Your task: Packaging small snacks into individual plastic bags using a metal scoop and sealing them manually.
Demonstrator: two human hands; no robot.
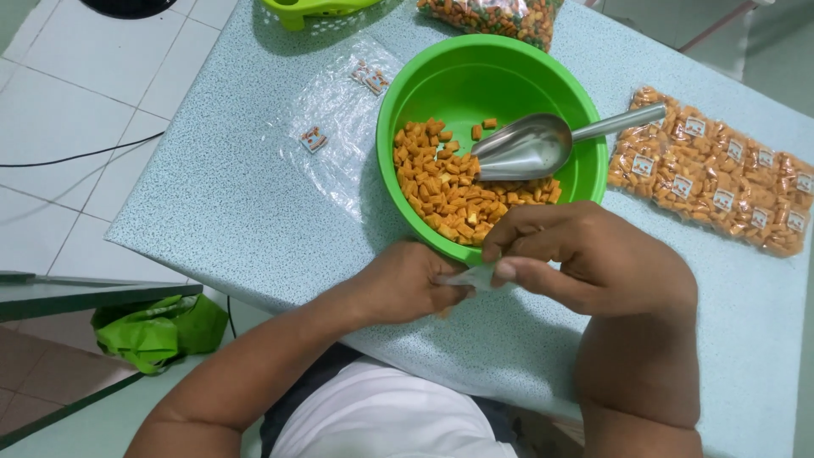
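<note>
My left hand (pixel 405 284) and my right hand (pixel 593 259) meet just in front of the green bowl (pixel 424 85), both pinching a small clear plastic bag (pixel 476 276) between their fingers. The bowl holds orange square snack pieces (pixel 441 191) and a metal scoop (pixel 530 146) whose handle rests on the right rim. The bag's contents are hidden by my fingers.
Several filled, sealed snack packets (pixel 716 174) lie in rows on the table's right side. Empty clear bags with small labels (pixel 335 127) lie left of the bowl. A bag of mixed snacks (pixel 500 17) and a lime basket (pixel 309 10) sit at the far edge. A green bag (pixel 157 331) lies on the floor.
</note>
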